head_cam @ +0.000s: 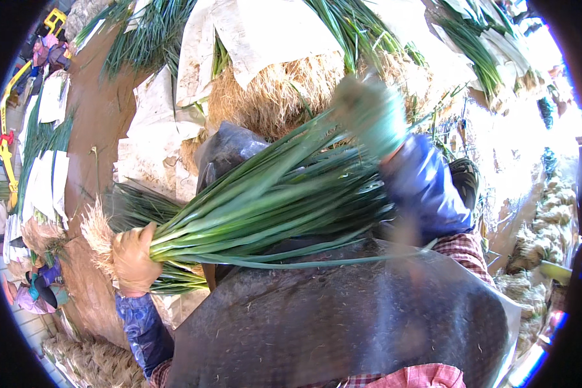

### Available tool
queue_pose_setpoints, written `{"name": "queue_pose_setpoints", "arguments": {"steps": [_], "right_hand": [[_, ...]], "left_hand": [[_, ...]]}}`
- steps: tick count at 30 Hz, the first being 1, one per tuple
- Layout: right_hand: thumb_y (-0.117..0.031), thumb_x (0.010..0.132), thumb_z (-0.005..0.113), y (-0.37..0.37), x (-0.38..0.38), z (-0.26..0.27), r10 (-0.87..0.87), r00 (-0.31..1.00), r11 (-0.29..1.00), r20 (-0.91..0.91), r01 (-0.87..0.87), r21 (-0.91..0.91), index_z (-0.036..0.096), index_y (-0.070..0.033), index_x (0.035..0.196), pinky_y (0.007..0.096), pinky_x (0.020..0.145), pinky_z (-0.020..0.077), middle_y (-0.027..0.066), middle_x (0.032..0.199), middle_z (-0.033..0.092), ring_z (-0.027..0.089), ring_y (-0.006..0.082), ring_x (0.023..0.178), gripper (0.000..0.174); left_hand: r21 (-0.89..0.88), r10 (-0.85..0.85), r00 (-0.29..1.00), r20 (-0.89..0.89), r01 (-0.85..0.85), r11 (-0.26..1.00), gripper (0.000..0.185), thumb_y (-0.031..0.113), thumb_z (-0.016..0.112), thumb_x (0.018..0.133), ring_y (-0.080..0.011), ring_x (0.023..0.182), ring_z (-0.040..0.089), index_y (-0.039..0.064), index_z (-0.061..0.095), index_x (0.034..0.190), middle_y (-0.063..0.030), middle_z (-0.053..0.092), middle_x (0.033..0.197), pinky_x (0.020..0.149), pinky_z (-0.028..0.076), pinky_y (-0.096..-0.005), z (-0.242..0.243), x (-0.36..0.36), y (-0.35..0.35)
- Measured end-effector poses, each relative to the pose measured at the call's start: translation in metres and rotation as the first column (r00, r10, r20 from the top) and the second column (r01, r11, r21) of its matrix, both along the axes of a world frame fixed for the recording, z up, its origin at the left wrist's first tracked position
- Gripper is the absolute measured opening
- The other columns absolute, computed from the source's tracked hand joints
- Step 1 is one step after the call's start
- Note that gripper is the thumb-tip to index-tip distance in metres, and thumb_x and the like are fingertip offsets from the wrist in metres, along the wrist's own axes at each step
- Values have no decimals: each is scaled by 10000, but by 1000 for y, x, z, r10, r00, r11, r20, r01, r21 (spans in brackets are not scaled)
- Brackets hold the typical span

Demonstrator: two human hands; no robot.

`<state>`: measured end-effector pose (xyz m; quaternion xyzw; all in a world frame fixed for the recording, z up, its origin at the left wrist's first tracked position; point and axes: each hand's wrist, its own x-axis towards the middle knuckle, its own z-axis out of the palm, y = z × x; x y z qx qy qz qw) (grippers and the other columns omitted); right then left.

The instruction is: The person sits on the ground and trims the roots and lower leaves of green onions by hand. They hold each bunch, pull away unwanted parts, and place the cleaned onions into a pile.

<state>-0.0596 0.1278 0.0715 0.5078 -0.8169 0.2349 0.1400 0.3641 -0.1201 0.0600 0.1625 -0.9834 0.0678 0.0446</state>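
Note:
My left hand (135,259), in a tan glove, is closed around a bunch of scallions (266,194) just above the pale roots (98,235). The long green leaves fan out to the right across my lap. My right hand (371,114), in a teal glove, is motion-blurred beside the leaf tops; whether its fingers hold any leaves is unclear. More scallions (140,203) lie beneath and behind the held bunch, partly hidden by it. A dark, wet-looking apron (330,310) covers my lap under the leaves.
Ahead lie root-ended bundles (281,94) partly covered by white wrapping sheets (266,34). More wrapped bundles (43,179) line the left side, where two people (51,53) (41,288) are at work. Heaps of rooted bundles (538,233) (94,361) sit at far right and lower left.

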Motion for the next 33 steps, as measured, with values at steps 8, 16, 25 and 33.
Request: {"name": "queue_pose_setpoints", "arguments": {"steps": [8, 16, 25, 33], "right_hand": [[-137, 904, 632, 107, -193, 0, -316, 856, 903, 409, 403, -148, 698, -91, 1164, 230, 561, 472, 32, 994, 708, 610, 54, 758, 272], [7, 930, 589, -17, -116, -34, 359, 589, 922, 724, -343, -178, 574, -51, 1327, 304, 1056, 494, 130, 1393, 563, 601, 224, 1205, 401], [-542, 988, 514, 7, -93, -70, -74, 689, 947, 721, -178, 268, 741, -82, 1067, 343, 812, 529, 112, 883, 713, 661, 193, 815, 520], [-132, 928, 609, 38, -146, -22, 528, 193, 696, 827, 459, -552, 630, -28, 1217, 282, 658, 579, 56, 985, 694, 659, 134, 730, 308]], "left_hand": [[-6, 226, 969, 94, -227, 974, 488, 212, 759, 691, -336, 861, 586, 91, 608, 1139, -114, 610, 899, 821, 423, -458, -30, 78, -20], [118, 334, 924, 185, -358, 926, 451, 204, 730, 727, -352, 864, 615, 99, 615, 1150, -141, 649, 913, 778, 474, -468, -56, 112, -3], [457, 526, 825, 208, -557, 693, 352, 160, 731, 692, -375, 838, 659, 62, 671, 1025, -168, 700, 891, 743, 513, -445, -61, 145, 58], [542, 592, 789, 164, -573, 614, 366, 160, 736, 682, -374, 828, 668, 63, 675, 1029, -172, 703, 888, 736, 522, -440, -62, 155, 75]]}}
